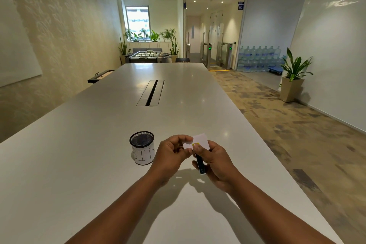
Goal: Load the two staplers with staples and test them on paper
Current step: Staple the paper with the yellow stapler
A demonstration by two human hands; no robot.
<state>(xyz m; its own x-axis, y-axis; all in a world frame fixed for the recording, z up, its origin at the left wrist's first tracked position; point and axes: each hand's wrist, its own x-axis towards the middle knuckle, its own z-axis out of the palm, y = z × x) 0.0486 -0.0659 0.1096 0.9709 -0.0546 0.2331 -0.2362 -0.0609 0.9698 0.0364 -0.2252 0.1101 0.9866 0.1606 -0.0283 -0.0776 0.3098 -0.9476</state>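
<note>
Head view, test stage. We see both hands raised together over the near part of the long white table (pixel 99 144). The right hand (pixel 215 164) is wrapped round a slim dark stapler (pixel 199 165), held roughly on end w/ its lower end toward us. The left hand (pixel 170 152) pinches a small white paper slip (pixel 200 140) betw. thumb and fingers, w/ the slip's near edge at the stapler's upper end. A small yellow spot shows right there, by the right thumb; we cannot tell what it is.

Left of the hands, and just beside the left hand, a black mesh cup (pixel 142 149) stands upright on the table, wrapped in a white label w/ handwritten letters, approx. "BIN". Its contents are too dark to read.

Progress, as we judge it: paper at the stapler's mouth suggests this stapler is already loaded and is being tried. We see no staple in the slip, so the test isn't confirmed. Only one stapler is in view; the second stapler and any staple strips are not visible, so we cannot tell whether that half is done or remains.
</note>
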